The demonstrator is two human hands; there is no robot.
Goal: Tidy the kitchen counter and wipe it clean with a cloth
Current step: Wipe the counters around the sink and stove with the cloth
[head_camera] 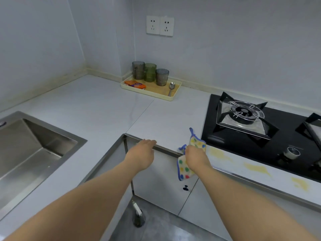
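My right hand [194,156] grips a dotted cloth with blue trim [185,168] at the front edge of the white counter [107,108]; part of the cloth lies on the counter, part hangs over the edge. My left hand [143,154] rests with straight fingers on the counter's front edge, left of the cloth. Yellow stains [257,168] streak the counter strip in front of the hob. A cream tray [173,97] at the back holds three tumblers [150,73], an orange packet [135,84] and a spoon [171,88].
A black gas hob [260,129] with a burner and a knob fills the right side. A steel sink [29,145] is set into the counter at the left. Wall sockets [159,26] sit above the tray. Cabinet doors and a grey floor lie below.
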